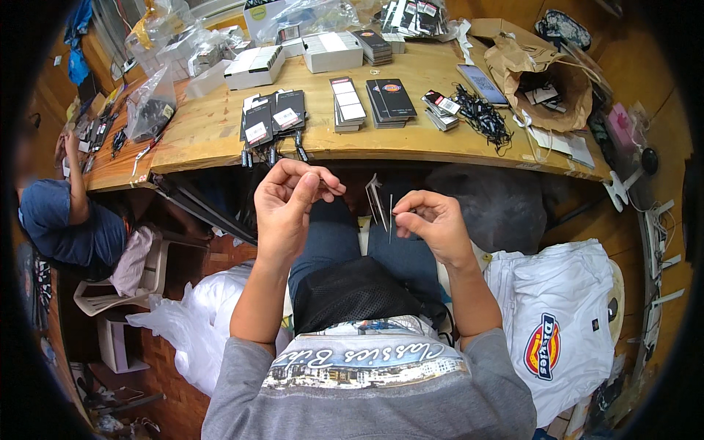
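My left hand [297,202] is raised in front of the table edge, thumb and fingertips pinched together. Whatever lies between them is too small to make out. Across from it, my right hand [434,224] is closed in a pinch at the edge of some thin hang tags [377,202]. These tags hang between my two hands, seen almost edge-on and slightly fanned. On the table just beyond my left hand lie black hang tags [273,117] with white stickers and dark cords over the edge. Farther right are a stack of white-faced tags [347,101] and a stack of black tags [391,99].
The wooden table [315,150] also bears small barcode tags [441,108], a heap of black cords [482,117], a phone [482,84], a paper bag [546,81] and white card boxes [254,67]. White shirts [554,323] lie at my right. Another person [70,220] sits at far left.
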Tool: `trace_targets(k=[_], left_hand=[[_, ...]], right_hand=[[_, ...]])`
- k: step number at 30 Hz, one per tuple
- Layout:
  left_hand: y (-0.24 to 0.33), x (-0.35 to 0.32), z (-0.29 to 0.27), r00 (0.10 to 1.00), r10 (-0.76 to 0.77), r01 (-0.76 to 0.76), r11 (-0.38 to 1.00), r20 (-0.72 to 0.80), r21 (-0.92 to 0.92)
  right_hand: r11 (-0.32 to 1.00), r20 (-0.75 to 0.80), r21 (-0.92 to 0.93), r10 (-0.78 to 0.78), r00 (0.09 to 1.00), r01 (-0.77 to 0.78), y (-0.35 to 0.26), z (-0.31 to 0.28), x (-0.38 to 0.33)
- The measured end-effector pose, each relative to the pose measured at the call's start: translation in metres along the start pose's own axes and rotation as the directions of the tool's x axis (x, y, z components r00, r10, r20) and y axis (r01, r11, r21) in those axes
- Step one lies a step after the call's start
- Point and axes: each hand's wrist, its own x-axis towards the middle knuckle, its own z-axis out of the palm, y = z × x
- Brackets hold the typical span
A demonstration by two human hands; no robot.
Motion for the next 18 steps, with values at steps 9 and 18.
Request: trace_targets(k=[9, 18], left_hand=[[-0.012, -0.007, 0.007, 0.994, 0.037, -0.05, 0.991, 0.104, 0.125], [-0.012, -0.019, 0.035, 0.976, -0.016, -0.071, 0.918, 0.216, 0.391]], right_hand=[[0.997, 0.019, 0.058, -0.042, 0.999, 0.041, -0.023, -0.002, -0.007], [0.992, -0.077, -0.082, -0.107, 0.991, 0.101, -0.023, 0.008, -0.011]])
